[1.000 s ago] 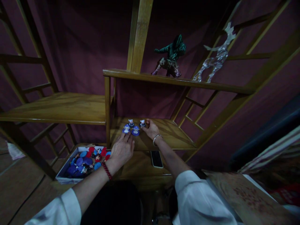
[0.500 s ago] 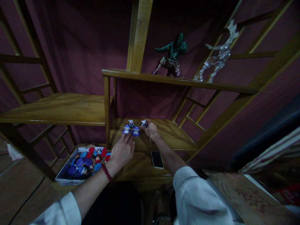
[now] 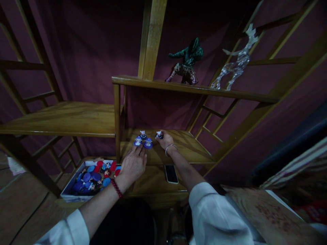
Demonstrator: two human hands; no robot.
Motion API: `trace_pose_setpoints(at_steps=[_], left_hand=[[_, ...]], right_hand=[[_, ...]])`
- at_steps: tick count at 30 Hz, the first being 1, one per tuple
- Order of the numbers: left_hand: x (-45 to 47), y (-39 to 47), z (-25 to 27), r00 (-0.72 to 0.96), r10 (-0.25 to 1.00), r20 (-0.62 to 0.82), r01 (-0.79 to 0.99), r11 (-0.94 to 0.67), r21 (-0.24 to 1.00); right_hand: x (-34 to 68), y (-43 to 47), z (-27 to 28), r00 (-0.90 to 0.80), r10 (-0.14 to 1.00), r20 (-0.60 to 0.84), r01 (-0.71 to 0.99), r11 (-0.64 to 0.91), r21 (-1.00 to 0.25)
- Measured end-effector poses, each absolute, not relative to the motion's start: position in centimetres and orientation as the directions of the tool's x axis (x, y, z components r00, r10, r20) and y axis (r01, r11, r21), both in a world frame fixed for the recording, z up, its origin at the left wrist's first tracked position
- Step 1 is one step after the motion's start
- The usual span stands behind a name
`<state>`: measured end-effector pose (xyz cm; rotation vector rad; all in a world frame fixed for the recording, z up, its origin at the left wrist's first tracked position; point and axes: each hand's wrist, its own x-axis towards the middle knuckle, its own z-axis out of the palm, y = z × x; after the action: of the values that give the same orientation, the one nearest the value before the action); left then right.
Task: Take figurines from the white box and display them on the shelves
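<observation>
My right hand (image 3: 165,141) pinches a small figurine (image 3: 159,134) with a white head and a dark base, at the middle of the low shelf. To the left stands a similar white-and-dark figurine (image 3: 142,134). In front of that one are two small figurines on round purple bases, a left one (image 3: 138,140) and a right one (image 3: 148,142). My left hand (image 3: 133,162) rests palm down at the shelf's front, its fingers stretched out. Its fingertips are at the base of the left purple figurine and seem to touch it.
A box (image 3: 66,194) full of red, blue and purple figurines stands at the lower left. A phone (image 3: 171,174) lies on the lower board. Overhead, a board (image 3: 158,84) carries a green crouching statue (image 3: 187,61) and a clear deer figure (image 3: 235,66). A wooden post (image 3: 117,122) divides the shelves.
My right hand has moved slightly to the right with the white-and-dark figurine, away from the others. My left hand and the standing figurines have stayed in place.
</observation>
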<state>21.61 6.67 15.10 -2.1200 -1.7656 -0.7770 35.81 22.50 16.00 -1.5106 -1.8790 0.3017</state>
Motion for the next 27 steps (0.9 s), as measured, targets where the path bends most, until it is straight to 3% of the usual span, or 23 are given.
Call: trace_pose_setpoints(at_steps=[3,6,9,18,27], left_hand=[[21.6,6.7,15.1,0.111,0.815,0.569,0.97,-0.213,0.115],[21.7,6.7,15.1,0.115,0.814,0.57,0.972,-0.209,0.103],[21.7,6.7,15.2,0.123,0.813,0.569,0.973,-0.212,0.092],[21.7,6.6,15.4,0.124,0.822,0.556,0.97,-0.218,0.106],[21.8,6.7,15.5,0.128,0.831,0.542,0.971,-0.215,0.101]], right_hand=[[35.9,22.0,16.3,-0.066,0.843,0.534,0.756,0.391,-0.524],[36.0,21.1,17.2,-0.091,0.665,0.742,0.707,0.568,-0.422],[35.9,20.4,18.3,-0.165,0.582,0.796,0.615,0.692,-0.379],[33.5,21.2,19.6,-0.464,0.644,0.609,0.545,0.749,-0.376],[31.5,23.3,19.5,-0.578,0.668,0.469,0.594,0.738,-0.321]])
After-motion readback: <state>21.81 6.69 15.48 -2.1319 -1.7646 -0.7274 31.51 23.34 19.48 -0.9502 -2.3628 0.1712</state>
